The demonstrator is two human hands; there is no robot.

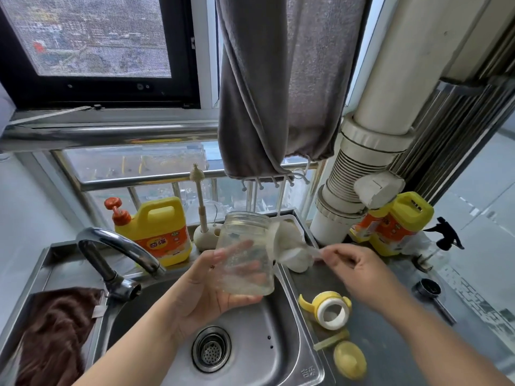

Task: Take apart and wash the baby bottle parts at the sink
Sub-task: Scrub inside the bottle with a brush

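Note:
My left hand (203, 285) grips the clear bottle body (245, 254) above the sink (278, 344), its open mouth tilted up and away from me. My right hand (359, 271) pinches the clear handle of a white sponge brush (281, 240), whose head sits just right of the bottle. The yellow handled collar with its white ring (330, 309) lies on the counter right of the sink. Nearer to me lie the yellow cap (349, 359) and a pale green straw piece (331, 342).
The faucet (117, 254) arches over the sink's left side, with a brown cloth (53, 330) on the left rim. Yellow detergent jugs (158, 229) (393, 221) stand behind, plus a small brush in a holder (202, 215). A grey towel (273, 84) hangs above; a black scoop (429, 291) lies right.

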